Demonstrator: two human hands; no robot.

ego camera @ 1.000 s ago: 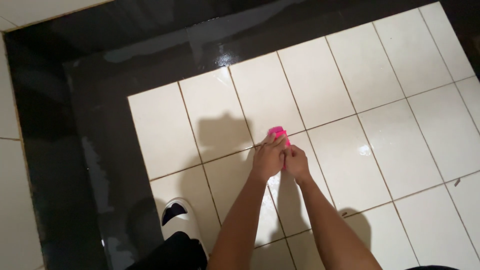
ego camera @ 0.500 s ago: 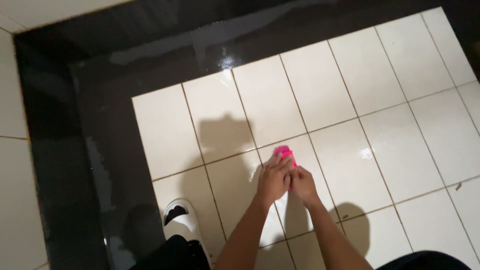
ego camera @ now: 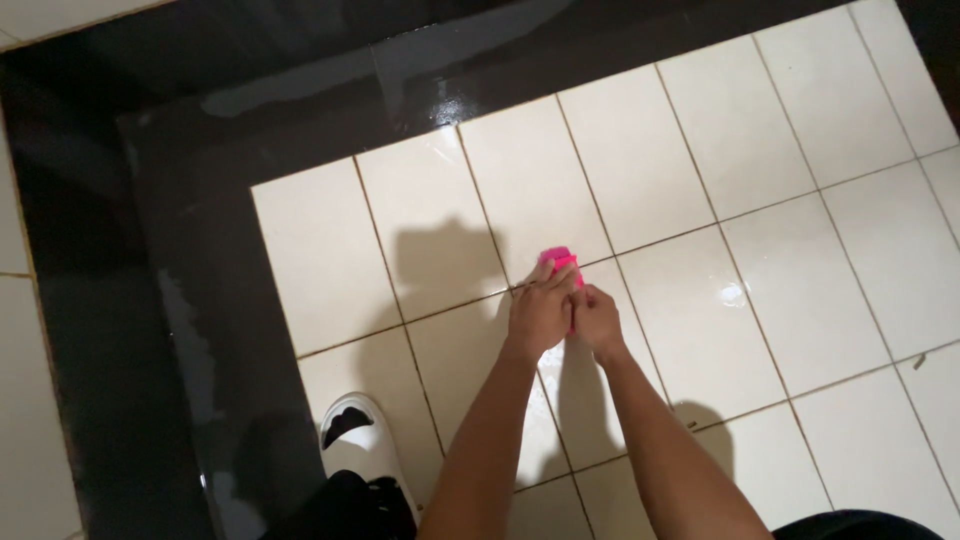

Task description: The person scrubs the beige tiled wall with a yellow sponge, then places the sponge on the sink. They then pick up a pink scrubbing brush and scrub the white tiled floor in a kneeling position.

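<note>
pink brush (ego camera: pixel 558 260) in both hands, pointing away

Both forearms bare, no sleeves, no watch/rings/gloves visible on left hand (ego camera: pixel 538 312) or right hand (ego camera: pixel 598 320). One shoe (ego camera: pixel 360 445) in view, lower left: white w/ black patch on top, rounded toe. Dark trousers (ego camera: pixel 345 508), approx black, at bottom edge; another dark bit of clothing at bottom right corner.

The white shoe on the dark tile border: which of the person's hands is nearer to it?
Left. The left hand is up and right of the white shoe, gripping the pink object; the right hand lies farther right.
</note>
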